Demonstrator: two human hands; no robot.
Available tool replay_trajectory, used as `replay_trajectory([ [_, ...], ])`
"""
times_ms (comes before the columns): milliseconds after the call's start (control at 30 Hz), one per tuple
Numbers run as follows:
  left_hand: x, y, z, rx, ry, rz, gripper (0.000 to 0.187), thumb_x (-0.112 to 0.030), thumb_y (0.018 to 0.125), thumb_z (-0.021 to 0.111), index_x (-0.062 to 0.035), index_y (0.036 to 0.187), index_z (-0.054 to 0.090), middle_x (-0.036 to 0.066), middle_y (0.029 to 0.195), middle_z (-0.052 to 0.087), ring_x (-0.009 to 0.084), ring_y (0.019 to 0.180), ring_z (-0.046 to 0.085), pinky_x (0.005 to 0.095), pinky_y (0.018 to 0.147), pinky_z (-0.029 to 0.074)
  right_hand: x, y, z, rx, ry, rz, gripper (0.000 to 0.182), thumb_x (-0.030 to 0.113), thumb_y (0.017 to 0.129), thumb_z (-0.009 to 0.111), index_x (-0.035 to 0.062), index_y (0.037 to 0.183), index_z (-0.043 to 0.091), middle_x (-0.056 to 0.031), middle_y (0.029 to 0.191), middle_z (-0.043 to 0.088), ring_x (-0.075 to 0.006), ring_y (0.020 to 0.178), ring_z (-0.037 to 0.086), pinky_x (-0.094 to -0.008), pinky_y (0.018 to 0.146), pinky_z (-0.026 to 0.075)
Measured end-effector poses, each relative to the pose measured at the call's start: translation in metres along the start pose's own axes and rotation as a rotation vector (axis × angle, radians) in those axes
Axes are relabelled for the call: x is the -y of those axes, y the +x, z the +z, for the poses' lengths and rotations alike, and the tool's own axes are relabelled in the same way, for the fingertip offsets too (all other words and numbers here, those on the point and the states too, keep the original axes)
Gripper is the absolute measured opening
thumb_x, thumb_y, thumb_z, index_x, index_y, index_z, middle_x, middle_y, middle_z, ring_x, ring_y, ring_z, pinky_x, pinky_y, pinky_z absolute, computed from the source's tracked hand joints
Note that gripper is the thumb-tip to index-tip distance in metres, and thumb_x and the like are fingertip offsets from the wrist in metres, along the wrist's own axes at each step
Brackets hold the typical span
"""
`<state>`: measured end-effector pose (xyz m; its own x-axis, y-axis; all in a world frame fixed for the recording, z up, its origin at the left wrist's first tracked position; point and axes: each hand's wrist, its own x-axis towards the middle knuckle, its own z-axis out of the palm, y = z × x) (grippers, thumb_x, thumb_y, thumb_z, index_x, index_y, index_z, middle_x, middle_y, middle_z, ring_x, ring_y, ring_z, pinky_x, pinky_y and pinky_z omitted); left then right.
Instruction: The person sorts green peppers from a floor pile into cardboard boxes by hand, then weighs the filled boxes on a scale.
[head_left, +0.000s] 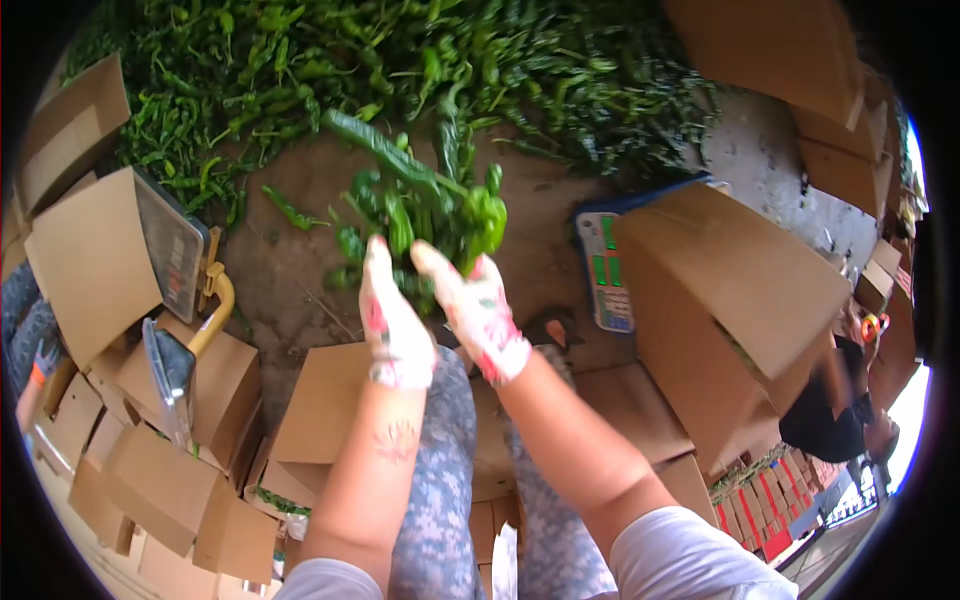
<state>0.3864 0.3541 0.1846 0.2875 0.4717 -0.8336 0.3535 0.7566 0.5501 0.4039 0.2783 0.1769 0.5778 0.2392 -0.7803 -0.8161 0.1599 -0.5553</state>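
Observation:
My left hand, in a white glove with a pink and red pattern, is on one side of a bunch of green peppers. My right hand, gloved the same way, presses the bunch from the other side. Long peppers stick out beyond my fingertips, and a broad one hangs at the right of the bunch. Most of my fingers are hidden behind the peppers. Past the bunch, a large heap of green peppers covers the ground, with one loose pepper lying on the bare floor.
A digital scale with green displays stands to the right, beside a cardboard box. On the left are another scale platform, its yellow post and several cardboard boxes. People are partly visible at both sides.

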Motion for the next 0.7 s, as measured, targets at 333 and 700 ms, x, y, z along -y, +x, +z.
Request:
replay_trajectory([
  [333,0.011,-0.344,0.042,0.615,-0.177,-0.511,0.056,-0.025,0.092,0.056,-0.0048,0.138,0.032,0.007,0.130,0.045,0.0184,0.116,0.045,0.0338,0.100,0.036,0.171,-0.314,-0.093,-0.221,-0.055,-0.328,0.054,0.010,0.086,0.060,0.0025,0.134,0.035,-0.0111,0.129,0.048,-0.0234,0.115,0.051,-0.0360,0.099,0.041],
  [700,0.144,-0.302,0.124,0.784,0.520,-0.452,0.028,-0.023,0.093,0.055,-0.0055,0.115,0.054,0.003,0.102,0.058,0.0096,0.093,0.052,0.0207,0.081,0.043,0.161,-0.327,-0.261,-0.727,-1.324,-0.339,0.059,0.009,0.075,0.072,0.0041,0.129,0.049,-0.0146,0.126,0.053,-0.0266,0.116,0.052,-0.0333,0.100,0.040],
])
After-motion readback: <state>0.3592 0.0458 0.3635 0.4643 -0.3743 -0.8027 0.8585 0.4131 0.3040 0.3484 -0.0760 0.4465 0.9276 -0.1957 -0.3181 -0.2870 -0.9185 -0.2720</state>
